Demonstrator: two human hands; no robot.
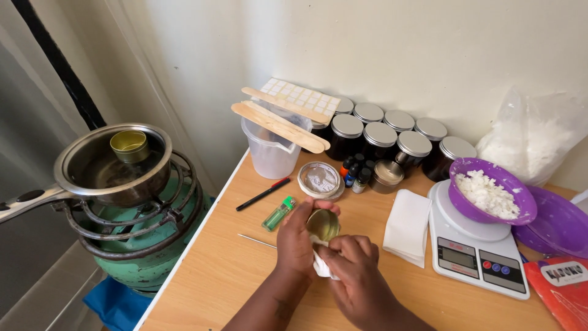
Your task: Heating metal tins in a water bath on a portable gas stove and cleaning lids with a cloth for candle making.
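A small gold tin [323, 224] is held tilted over the wooden table [226, 270], gripped by the left hand [298, 239] so its mouth faces the right hand [355, 270], whose fingers pinch a white cloth [318, 265] (partly hidden) against its underside.

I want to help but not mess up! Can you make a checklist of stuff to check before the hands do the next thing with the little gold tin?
1. Left hand grips the small gold tin: ok.
2. Right hand presses the white cloth against the tin: ok.
3. Tin looks empty inside: ok.
4. Tin fully dry: cannot tell.
5. Green lighter lies clear of the hands: ok.
6. Purple bowl of white flakes sits squarely on the scale: ok.
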